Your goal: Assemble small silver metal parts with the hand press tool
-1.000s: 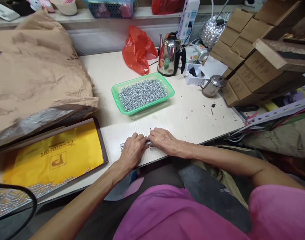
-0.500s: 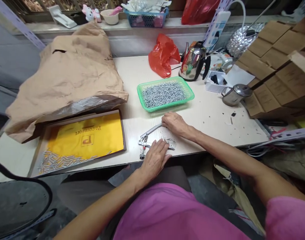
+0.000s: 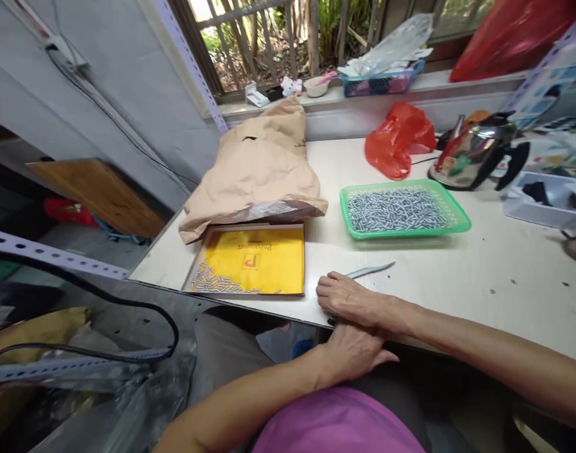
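Note:
At the table's front edge lies a plier-like hand tool with a grey curved handle (image 3: 370, 270), mostly covered by my hands. Its small black knob (image 3: 331, 321) shows just below my right fingers. My right hand (image 3: 347, 299) is closed over the tool's head end, fingers curled down; what they grip is hidden. Below it, my left hand (image 3: 356, 352) reaches up from the table edge, its thumb sticking out to the right and its fingers hidden under my right hand. Left of them, a shallow box (image 3: 304, 264) holds a yellow sheet (image 3: 278, 258) and small metal pins (image 3: 212, 280).
A green basket (image 3: 410, 234) full of small metal pieces stands beyond my hands. A brown paper bag (image 3: 260, 163) lies behind the box. Farther back are a red plastic bag (image 3: 398, 141), a metal kettle (image 3: 476, 151) and a white tray (image 3: 528, 207).
The view has swung left. My right hand has left the tool's upper handle and moved to its head end, over my left hand. The upper handle now lies free.

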Demonstrator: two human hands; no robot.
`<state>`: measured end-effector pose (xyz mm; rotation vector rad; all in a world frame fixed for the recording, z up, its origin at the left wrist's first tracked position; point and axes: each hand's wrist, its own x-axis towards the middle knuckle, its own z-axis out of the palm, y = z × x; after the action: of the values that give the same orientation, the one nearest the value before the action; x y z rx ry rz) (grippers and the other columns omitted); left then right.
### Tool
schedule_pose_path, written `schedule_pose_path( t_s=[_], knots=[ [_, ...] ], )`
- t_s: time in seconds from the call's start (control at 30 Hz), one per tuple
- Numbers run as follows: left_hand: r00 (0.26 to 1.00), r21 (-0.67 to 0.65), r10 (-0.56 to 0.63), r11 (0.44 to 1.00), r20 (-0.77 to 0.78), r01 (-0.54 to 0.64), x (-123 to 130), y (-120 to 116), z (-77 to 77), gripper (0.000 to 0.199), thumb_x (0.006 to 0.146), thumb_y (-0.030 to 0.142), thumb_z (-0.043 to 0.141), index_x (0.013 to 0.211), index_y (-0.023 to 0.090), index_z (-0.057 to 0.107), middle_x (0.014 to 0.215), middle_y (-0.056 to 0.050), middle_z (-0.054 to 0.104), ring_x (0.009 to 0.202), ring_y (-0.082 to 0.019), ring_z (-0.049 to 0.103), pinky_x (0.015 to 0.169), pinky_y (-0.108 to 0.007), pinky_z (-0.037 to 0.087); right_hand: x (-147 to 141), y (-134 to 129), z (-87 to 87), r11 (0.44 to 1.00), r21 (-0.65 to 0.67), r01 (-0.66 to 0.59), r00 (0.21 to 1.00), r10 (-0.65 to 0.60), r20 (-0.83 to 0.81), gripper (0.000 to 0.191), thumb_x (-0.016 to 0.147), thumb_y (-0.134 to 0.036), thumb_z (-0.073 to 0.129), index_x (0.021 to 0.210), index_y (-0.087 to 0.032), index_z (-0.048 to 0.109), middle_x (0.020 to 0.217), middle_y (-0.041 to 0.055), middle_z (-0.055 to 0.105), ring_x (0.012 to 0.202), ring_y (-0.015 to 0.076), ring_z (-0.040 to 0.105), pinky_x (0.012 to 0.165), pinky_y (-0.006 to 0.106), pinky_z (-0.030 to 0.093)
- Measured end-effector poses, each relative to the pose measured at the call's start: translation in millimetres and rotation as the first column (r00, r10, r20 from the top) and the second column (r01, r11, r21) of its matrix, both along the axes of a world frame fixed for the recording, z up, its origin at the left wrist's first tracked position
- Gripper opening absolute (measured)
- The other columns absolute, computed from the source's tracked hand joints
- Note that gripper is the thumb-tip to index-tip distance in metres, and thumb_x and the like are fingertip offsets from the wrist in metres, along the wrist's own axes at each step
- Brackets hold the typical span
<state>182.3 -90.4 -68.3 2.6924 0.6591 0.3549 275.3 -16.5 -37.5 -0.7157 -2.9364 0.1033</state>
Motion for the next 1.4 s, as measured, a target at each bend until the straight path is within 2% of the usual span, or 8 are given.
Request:
schedule_pose_path(
  t_s=[0.2,0.33,0.47,0.57,0.73,1.07,1.23,1.4],
  knots=[
    [0.996,0.17,-0.011,0.985,0.084,-0.003,-22.6,6.1,18.5,0.042,0.095,0.039,0.045,0.127,0.012,0.054,0.137,-0.014,0.053,0.13,-0.027,0.044,0.108,-0.04,0.036,22.5,6.8,55.5,0.941,0.084,0.327,0.827,-0.242,-0.508,0.012,0.091,-0.015,0.049,0.085,-0.016,0.06,0.079,0.0038,0.063,0.077,0.0156,0.054,0.073,0.03,0.042],
    [0.949,0.251,0.306,0.915,0.08,-0.316,-106.3,48.6,43.5,0.027,0.095,0.016,0.041,0.101,0.015,0.067,0.098,-0.01,0.068,0.098,-0.021,0.058,0.091,-0.035,0.045,87.7,30.4,82.1,0.81,0.095,0.579,0.688,-0.423,-0.59,0.01,0.092,-0.021,0.052,0.094,-0.018,0.061,0.087,0.0054,0.064,0.081,0.017,0.059,0.075,0.03,0.046],
    [0.704,0.335,0.685,0.718,-0.186,-0.61,-207.5,101.4,67.3,0.026,0.091,0.016,0.046,0.094,0.017,0.072,0.09,-0.011,0.067,0.089,-0.024,0.054,0.077,-0.036,0.044,137.5,43.1,69.0,0.68,0.165,0.715,0.676,-0.611,-0.412,0.026,0.096,-0.035,0.044,0.103,-0.019,0.064,0.1,0.0137,0.061,0.091,0.0278,0.058,0.076,0.041,0.046],
    [0.639,0.291,0.669,0.742,-0.381,-0.604,-250.8,121.2,74.0,0.025,0.09,0.02,0.049,0.085,0.016,0.074,0.085,-0.012,0.067,0.09,-0.026,0.052,0.075,-0.034,0.042,135.4,25.8,54.6,0.7,0.11,0.705,0.689,-0.641,-0.339,0.029,0.097,-0.037,0.04,0.11,-0.023,0.062,0.105,0.0135,0.06,0.09,0.028,0.059,0.071,0.04,0.047],
    [0.676,0.221,0.531,0.841,-0.511,-0.493,-264.3,126.5,72.7,0.028,0.09,0.019,0.047,0.077,0.017,0.071,0.082,-0.012,0.065,0.089,-0.025,0.052,0.077,-0.033,0.04,100.9,-32.1,33.0,0.836,-0.064,0.545,0.793,-0.538,-0.287,0.024,0.098,-0.032,0.042,0.106,-0.02,0.062,0.101,0.0074,0.062,0.085,0.0185,0.063,0.075,0.032,0.05],
    [0.781,0.247,0.488,0.872,-0.39,-0.422,-269.4,141.5,73.2,0.036,0.09,0.039,0.038,0.067,0.02,0.058,0.067,0.0,0.054,0.076,-0.016,0.049,0.075,-0.025,0.038,87.5,-72.7,6.7,0.781,-0.247,0.574,0.816,-0.572,0.089,0.022,0.097,-0.026,0.043,0.1,-0.017,0.063,0.091,0.006,0.058,0.078,0.0153,0.055,0.07,0.028,0.038],
    [0.626,-0.202,0.772,0.6,-0.107,-0.774,-192.5,111.6,87.0,0.036,0.076,0.056,0.057,0.082,0.021,0.066,0.068,0.003,0.061,0.062,-0.013,0.054,0.06,-0.022,0.042,93.0,-55.0,8.1,0.752,-0.119,0.648,0.761,-0.632,0.148,0.022,0.098,-0.019,0.041,0.091,-0.016,0.062,0.089,0.0063,0.059,0.079,0.0153,0.05,0.07,0.03,0.029],
    [0.569,-0.876,0.807,0.151,-0.159,-0.459,-76.5,61.7,73.4,0.04,0.063,0.05,0.075,0.08,0.015,0.066,0.057,0.002,0.059,0.039,-0.007,0.043,0.036,-0.019,0.03,97.5,-47.1,10.2,0.736,-0.106,0.668,0.743,-0.651,0.156,0.02,0.097,-0.019,0.042,0.091,-0.016,0.061,0.091,0.0063,0.058,0.08,0.0155,0.048,0.07,0.03,0.025]
  ],
)
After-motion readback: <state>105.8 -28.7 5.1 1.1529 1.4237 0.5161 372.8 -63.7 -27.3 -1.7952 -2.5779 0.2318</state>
